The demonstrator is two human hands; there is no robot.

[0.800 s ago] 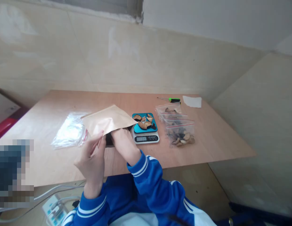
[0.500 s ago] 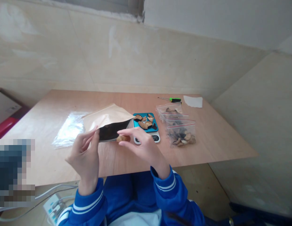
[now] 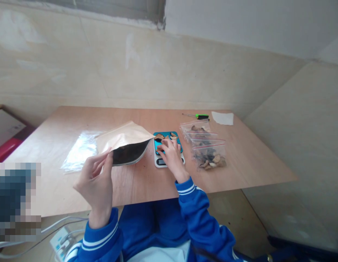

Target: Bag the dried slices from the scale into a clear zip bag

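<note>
The person's left hand (image 3: 95, 182) is raised just above the near part of the table (image 3: 136, 189), with thumb and fingertips pinched on the rim of a kraft-paper pouch (image 3: 122, 139). That grip holds the black-lined mouth partly open, facing the scale. Whether the pouch's lower edge touches the table is hard to tell.

The right hand (image 3: 171, 156), in a blue striped sleeve (image 3: 192, 198), reaches down with its fingers partly curled over the teal tray (image 3: 158, 144) of a digital scale (image 3: 169, 163). Its fingertips are among the brown dried pieces (image 3: 159, 137) on the tray, but the hand hides too much to tell whether it has hold of one.

The step in hand appears to be shifting pieces between the tray and the pouch, which sits just left of the scale. With the mouth held open, the position calls for a firm pinch on a piece and a short carry across to the opening.

Just right of the scale lie two zip bags (image 3: 209, 156) of similar pieces. Beyond them are a green-handled screwdriver (image 3: 201, 116) and a sheet of white paper (image 3: 222, 118).
</note>
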